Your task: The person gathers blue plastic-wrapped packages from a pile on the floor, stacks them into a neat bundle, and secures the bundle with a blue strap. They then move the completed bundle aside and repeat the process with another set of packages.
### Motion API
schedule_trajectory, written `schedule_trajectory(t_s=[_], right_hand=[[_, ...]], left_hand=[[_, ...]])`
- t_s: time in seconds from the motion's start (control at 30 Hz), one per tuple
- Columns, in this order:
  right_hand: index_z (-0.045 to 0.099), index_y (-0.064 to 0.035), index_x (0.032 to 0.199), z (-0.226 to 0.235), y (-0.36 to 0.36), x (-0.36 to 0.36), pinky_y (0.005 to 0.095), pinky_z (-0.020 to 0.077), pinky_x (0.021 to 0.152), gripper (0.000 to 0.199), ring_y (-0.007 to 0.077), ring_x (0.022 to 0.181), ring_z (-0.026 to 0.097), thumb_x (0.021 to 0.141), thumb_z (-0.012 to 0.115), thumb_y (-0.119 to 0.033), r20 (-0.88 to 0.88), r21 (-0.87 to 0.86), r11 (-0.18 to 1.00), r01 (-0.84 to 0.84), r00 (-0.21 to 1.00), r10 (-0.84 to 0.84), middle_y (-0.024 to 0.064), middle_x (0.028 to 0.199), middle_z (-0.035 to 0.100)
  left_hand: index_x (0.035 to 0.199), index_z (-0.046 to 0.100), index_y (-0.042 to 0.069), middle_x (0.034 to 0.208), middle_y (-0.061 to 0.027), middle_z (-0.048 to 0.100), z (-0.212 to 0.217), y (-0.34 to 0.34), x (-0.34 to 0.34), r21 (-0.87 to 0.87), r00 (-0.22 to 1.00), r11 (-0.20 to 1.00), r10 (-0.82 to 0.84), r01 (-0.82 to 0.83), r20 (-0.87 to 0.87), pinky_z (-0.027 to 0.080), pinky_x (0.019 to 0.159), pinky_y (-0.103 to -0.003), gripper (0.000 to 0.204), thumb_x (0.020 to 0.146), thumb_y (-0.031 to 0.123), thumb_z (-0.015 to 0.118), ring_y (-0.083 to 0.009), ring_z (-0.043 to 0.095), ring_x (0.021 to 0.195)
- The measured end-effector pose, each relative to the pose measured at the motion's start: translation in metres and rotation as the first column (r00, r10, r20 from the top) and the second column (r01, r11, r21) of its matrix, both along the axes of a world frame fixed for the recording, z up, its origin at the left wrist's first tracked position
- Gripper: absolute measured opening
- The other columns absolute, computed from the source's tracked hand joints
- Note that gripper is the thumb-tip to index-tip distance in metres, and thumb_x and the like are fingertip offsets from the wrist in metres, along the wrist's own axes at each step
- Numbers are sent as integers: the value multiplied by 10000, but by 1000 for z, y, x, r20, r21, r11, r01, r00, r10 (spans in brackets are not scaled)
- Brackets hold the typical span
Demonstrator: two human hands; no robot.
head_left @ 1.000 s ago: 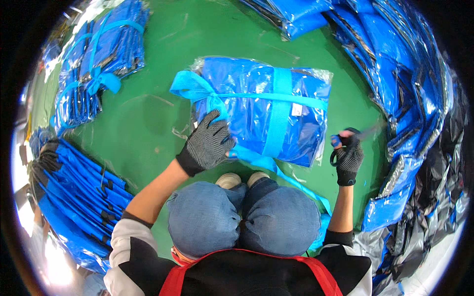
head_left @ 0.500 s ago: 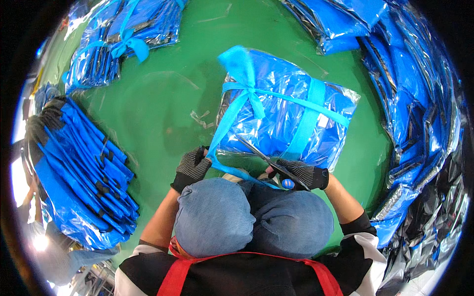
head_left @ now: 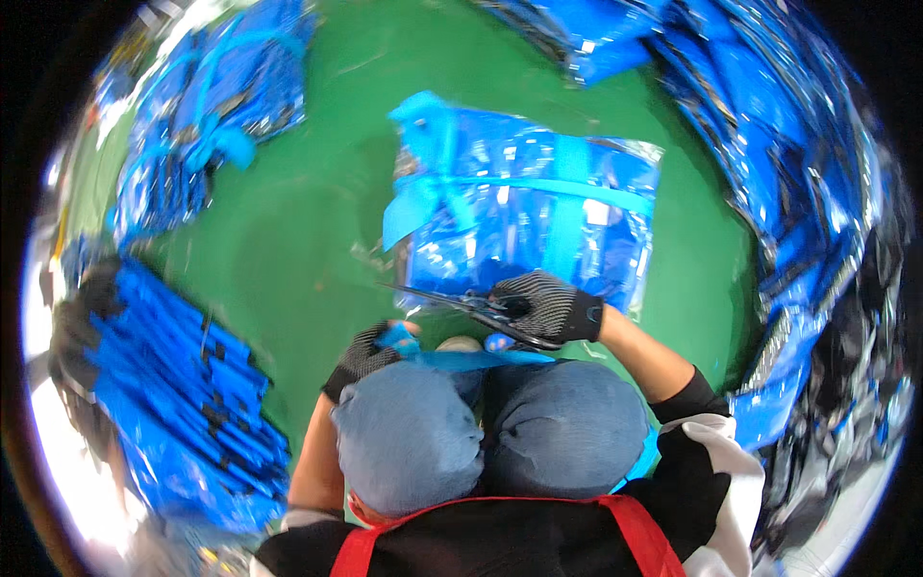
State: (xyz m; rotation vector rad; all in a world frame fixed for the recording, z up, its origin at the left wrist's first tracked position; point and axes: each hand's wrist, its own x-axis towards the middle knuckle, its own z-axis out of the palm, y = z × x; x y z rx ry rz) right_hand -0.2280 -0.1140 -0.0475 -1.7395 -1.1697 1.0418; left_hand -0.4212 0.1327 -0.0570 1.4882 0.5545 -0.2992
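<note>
A bundle of blue goods in clear plastic (head_left: 510, 245) lies on the floor before my knees. It is tied crosswise with light-blue ribbon (head_left: 573, 207), knotted near the left end, where a short tail hangs. My right hand (head_left: 546, 306), in a dark dotted glove, grips black-handled scissors (head_left: 442, 300), whose blades point left across the bundle's near edge. Lower left, my left hand (head_left: 370, 354) has its gloved fingers closed on a loose light-blue ribbon strip (head_left: 481, 360). That strip runs rightward over my knees, apart from the bundle.
A tied blue bundle (head_left: 255, 82) lies at the far left. Nearer on the left is a stack of folded blue items with black straps (head_left: 183, 385). Blue plastic-wrapped packs (head_left: 769, 163) line the right side, with black plastic (head_left: 827, 404) beside them. The floor (head_left: 308, 192) is green.
The ribbon that ran from the knot to my left hand is now severed, leaving a short tail on the bundle. My right hand and the scissors have moved up and left; my left hand is lower.
</note>
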Motion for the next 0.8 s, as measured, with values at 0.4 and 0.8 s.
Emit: schedule_trajectory(t_s=[0.4, 0.8], right_hand=[[505, -117, 1117, -40, -125, 77, 397, 484, 780, 472, 373, 941, 581, 687, 694, -168, 445, 201, 408, 890, 288, -848, 156, 1036, 592], [530, -74, 867, -30, -116, 86, 411, 458, 691, 381, 334, 785, 537, 557, 727, -175, 531, 271, 512, 815, 317, -786, 128, 817, 528]], left_hand=[[1116, 557, 81, 1079, -155, 554, 9, -64, 221, 957, 478, 290, -838, -21, 264, 407, 898, -415, 409, 747, 235, 641, -330, 516, 1011], [992, 625, 85, 832, -122, 593, 6, -84, 259, 899, 419, 343, -883, 273, 210, 460, 730, -425, 329, 682, 193, 623, -300, 563, 811]])
